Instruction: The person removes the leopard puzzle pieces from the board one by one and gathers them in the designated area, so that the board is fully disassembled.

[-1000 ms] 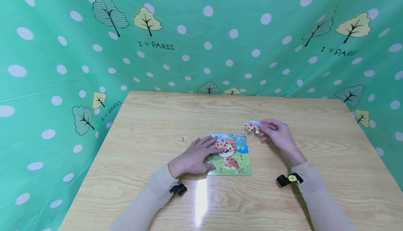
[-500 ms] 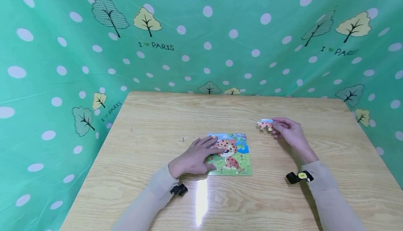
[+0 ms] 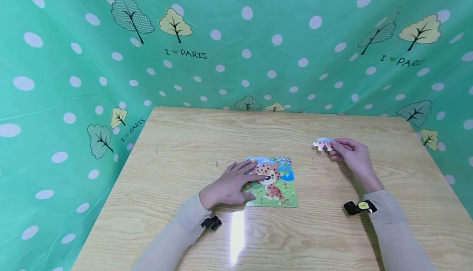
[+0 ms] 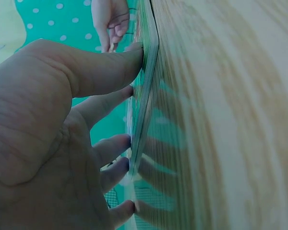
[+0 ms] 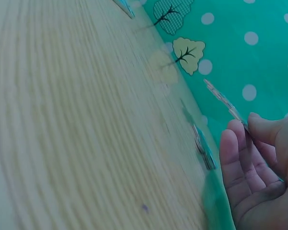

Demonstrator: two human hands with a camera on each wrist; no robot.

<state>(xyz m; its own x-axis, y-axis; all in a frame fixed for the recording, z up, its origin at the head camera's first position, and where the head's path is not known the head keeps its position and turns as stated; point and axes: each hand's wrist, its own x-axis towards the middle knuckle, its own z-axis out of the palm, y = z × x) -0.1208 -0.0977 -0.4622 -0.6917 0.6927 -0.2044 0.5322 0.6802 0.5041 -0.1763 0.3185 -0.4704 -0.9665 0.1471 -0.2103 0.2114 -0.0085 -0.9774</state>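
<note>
One loose puzzle piece (image 3: 323, 144) has moved away over the last second: it was just beside the board's far right corner and is now farther toward the table's right edge. The right hand (image 3: 354, 156) pinches it between thumb and fingers, lifted off the table (image 3: 207, 127) and well short of the far right corner. I take this to mean that the piece remains to be fitted, with its gap to the board widened rather than closed.

The left hand (image 3: 230, 185) has stayed put, fingers spread, resting on the left side of the puzzle board (image 3: 286, 189), which lies flat midway between the table's left and right edges. Whether a gap lies under that hand, I cannot tell.

Counted: two hands, well apart; one board with one spotted animal on it; one piece held. The right wrist view shows what looks like one more piece, a flat teal-topped shape (image 5: 204, 147) on the table toward the far edge; the head view does not show it clearly. Two black wrist devices (image 3: 211, 223) (image 3: 360, 207), one per arm, complete the count.
</note>
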